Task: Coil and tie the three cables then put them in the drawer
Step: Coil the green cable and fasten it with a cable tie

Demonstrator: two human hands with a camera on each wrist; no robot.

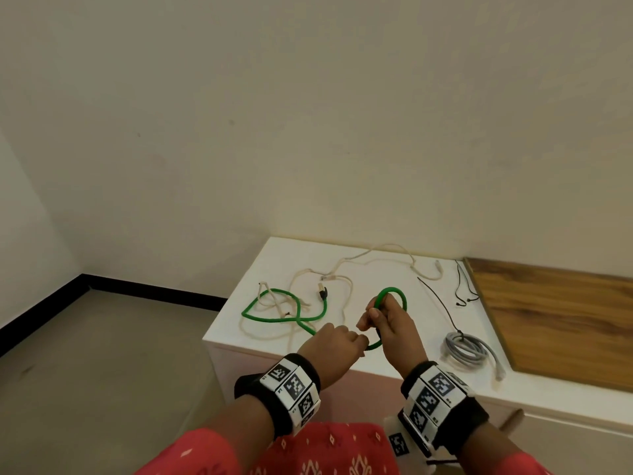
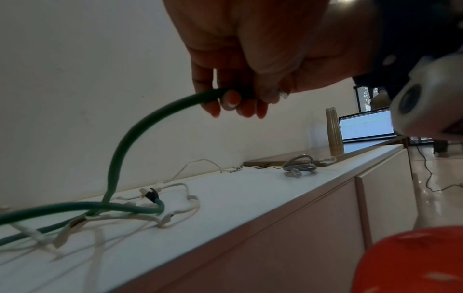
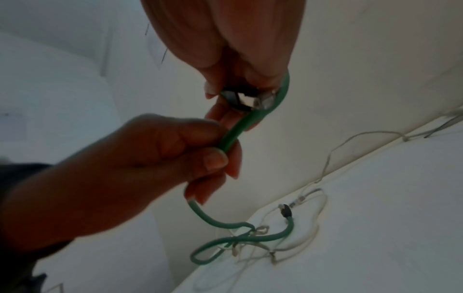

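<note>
Both wrists, banded in black with printed marker tags, reach out over the front edge of the white counter (image 1: pixel 274 258). Right hand (image 1: pixel 387 320) has its fingers curled round the green cable (image 1: pixel 394 291), pinching one plug end and a single raised loop that arcs just above its grip. Left hand (image 1: pixel 334 341) sits just beside it, thumb and curled fingers pinching the same cable a little farther along, with a short curve of green running between the two grips. Beyond the left hand's grip the cable drops to the counter and sprawls in loose bends, its other black-booted plug (image 1: pixel 322 292) lying well away from both hands. Tangled under and around that slack lies the cream cable (image 1: pixel 346 265), uncoiled, trailing back toward the wall. Off to the far side of the right hand's grip rests the grey cable (image 1: pixel 467 349), already wound into a coil, with thin black wires (image 1: pixel 442 305) beside it. Further out is a wood panel (image 1: pixel 555 317).
</note>
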